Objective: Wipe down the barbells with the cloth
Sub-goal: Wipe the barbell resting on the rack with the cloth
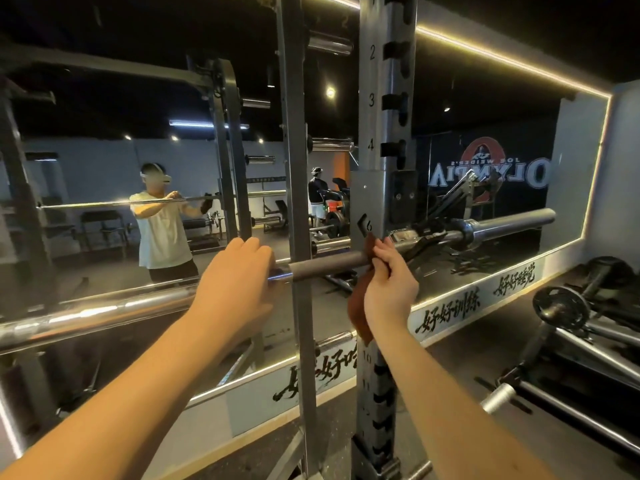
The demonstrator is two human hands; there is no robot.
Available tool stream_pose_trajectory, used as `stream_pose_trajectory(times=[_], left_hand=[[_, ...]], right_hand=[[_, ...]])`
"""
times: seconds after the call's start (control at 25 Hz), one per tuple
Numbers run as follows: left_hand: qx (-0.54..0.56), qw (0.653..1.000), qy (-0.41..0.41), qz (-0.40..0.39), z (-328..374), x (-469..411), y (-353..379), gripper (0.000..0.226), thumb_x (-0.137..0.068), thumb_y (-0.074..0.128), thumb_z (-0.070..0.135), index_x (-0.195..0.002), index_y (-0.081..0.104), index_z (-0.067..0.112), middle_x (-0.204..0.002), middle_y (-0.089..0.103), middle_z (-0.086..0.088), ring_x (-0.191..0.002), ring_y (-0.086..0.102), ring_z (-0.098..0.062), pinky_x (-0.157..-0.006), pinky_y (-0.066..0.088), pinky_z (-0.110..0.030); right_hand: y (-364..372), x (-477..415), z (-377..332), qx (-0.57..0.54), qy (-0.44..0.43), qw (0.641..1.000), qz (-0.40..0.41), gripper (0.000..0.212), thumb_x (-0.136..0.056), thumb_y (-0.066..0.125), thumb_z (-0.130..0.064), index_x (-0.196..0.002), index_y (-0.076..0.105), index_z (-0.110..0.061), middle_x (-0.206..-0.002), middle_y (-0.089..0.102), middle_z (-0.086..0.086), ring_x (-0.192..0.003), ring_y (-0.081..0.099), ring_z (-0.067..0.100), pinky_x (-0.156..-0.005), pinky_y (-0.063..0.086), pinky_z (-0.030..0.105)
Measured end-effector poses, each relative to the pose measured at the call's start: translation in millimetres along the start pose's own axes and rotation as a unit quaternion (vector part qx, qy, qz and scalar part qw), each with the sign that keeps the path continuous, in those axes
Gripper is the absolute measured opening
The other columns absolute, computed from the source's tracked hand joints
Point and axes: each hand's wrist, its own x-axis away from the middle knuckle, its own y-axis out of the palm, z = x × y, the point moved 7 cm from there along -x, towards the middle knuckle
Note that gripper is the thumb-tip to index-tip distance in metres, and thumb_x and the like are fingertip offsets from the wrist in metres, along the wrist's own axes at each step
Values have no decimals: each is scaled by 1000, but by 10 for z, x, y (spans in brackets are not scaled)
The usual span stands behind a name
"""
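Note:
A steel barbell (325, 266) lies across the rack at chest height, running from the lower left to the sleeve at the upper right. My left hand (239, 282) grips the bar from above, left of the thin grey post. My right hand (393, 282) holds a brown cloth (360, 313) wrapped against the bar close to the rack's numbered upright, and the cloth's loose end hangs down below my wrist.
The numbered rack upright (386, 133) stands just right of my right hand, and a thinner grey post (298, 168) crosses in front of the bar. A wall mirror (485, 150) lies behind. More barbells and a plate (561, 306) lie on the floor at right.

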Motion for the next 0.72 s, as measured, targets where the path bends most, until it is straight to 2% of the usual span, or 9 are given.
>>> stream_pose_trajectory(times=[0.04, 0.2, 0.28, 0.36, 0.4, 0.44, 0.56, 0.64, 0.72], left_hand=[[7, 1000, -3, 6, -2, 3, -1, 30, -90, 71, 38, -115, 60, 25, -107, 53, 6, -97, 44, -12, -77, 40, -25], [-36, 999, -22, 10, 42, -12, 8, 38, -88, 73, 46, -115, 60, 23, -110, 56, 4, -99, 48, -16, -81, 45, -28], [-62, 997, -33, 18, 73, -10, 4, 48, -86, 72, 54, -119, 57, 23, -114, 56, 4, -101, 48, -15, -83, 45, -28], [-60, 997, -34, 26, 167, -39, -3, 53, -87, 69, 58, -124, 55, 23, -119, 56, 4, -105, 48, -16, -87, 45, -30], [-57, 998, -30, 24, 243, -58, -2, 54, -88, 68, 58, -126, 54, 23, -121, 56, 3, -107, 48, -17, -89, 45, -31], [-57, 998, -24, 19, 329, -81, 10, 54, -88, 67, 58, -127, 54, 23, -122, 56, 3, -109, 48, -18, -91, 45, -33], [-73, 997, -7, 10, 504, -156, 50, 52, -89, 66, 60, -125, 54, 23, -120, 58, 3, -108, 51, -19, -89, 44, -34], [-94, 996, 0, 11, 524, -199, 88, 48, -90, 67, 57, -123, 55, 24, -118, 59, 3, -107, 53, -18, -85, 43, -32], [-126, 992, 15, 15, 528, -225, 139, 42, -89, 73, 50, -119, 59, 25, -113, 61, 5, -103, 55, -17, -79, 43, -30]], right_hand=[[131, 143, -83, -13, 1, 1000, -22, 33, -103, 51, -6, -116, 68, -32, -139, 56, -22, -132, 45, -6, -116, 31, 18], [388, 526, -392, 23, -94, 965, -244, 38, -102, 55, -6, -118, 65, -38, -135, 57, -29, -126, 46, -18, -113, 33, 12], [111, 210, -538, 48, -136, 964, -223, 33, -103, 54, -9, -115, 66, -37, -118, 60, -30, -112, 51, -20, -109, 42, 18], [-147, -143, -734, 154, -211, 951, -167, 23, -104, 55, -20, -119, 67, -31, -111, 58, -24, -100, 52, -13, -102, 47, 24], [-145, -217, -795, 223, -246, 925, -185, 22, -103, 57, -30, -123, 66, -30, -115, 56, -19, -99, 50, -7, -98, 48, 28], [-67, -220, -804, 304, -271, 886, -223, 32, -99, 62, -41, -129, 63, -29, -122, 52, -16, -101, 50, -1, -93, 47, 30], [252, -117, -617, 504, -330, 736, -310, 70, -86, 70, -62, -143, 49, -28, -139, 41, -7, -104, 61, 16, -85, 54, 36], [403, -119, -632, 542, -377, 680, -319, 66, -87, 70, -58, -138, 48, -23, -134, 44, -1, -96, 63, 20, -79, 57, 39], [510, -175, -665, 556, -398, 649, -335, 53, -90, 70, -50, -130, 52, -20, -124, 53, 3, -97, 63, 24, -80, 55, 41]])
